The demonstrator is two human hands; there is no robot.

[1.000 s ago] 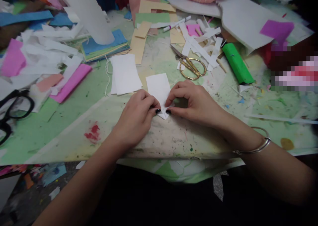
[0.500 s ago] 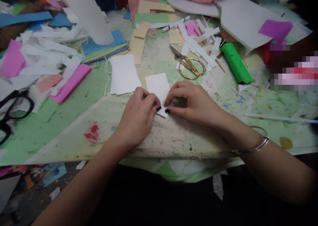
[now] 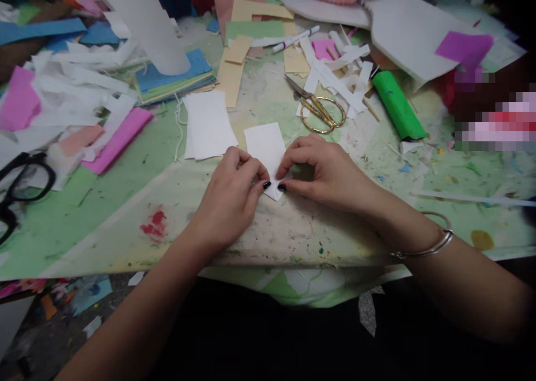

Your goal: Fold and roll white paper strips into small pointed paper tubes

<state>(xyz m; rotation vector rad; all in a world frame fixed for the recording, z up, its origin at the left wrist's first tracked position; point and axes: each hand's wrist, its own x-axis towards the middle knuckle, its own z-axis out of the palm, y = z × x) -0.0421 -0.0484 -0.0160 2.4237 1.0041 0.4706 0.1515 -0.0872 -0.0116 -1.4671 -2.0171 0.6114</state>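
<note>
A small white piece of paper (image 3: 264, 143) lies on the table between my hands, its near end folded to a corner that points toward me. My left hand (image 3: 234, 194) pinches the paper's near left edge with thumb and fingers. On the opposite edge, my right hand (image 3: 324, 168) pinches the paper between thumb and index finger. Left of it lies a stack of white paper sheets (image 3: 209, 125). Just beyond my right hand rest gold-handled scissors (image 3: 318, 110), their blades pointing up and left.
Black-handled scissors (image 3: 29, 185) lie at the far left beside white paper scraps (image 3: 79, 104). A white cylinder (image 3: 154, 34) stands on coloured paper sheets (image 3: 176, 85). A green roll (image 3: 397, 104) lies at the right. A marker (image 3: 295, 39) rests behind the gold scissors.
Both hands keep almost the same place and grip. The near corner of the paper has shifted very slightly toward me.
</note>
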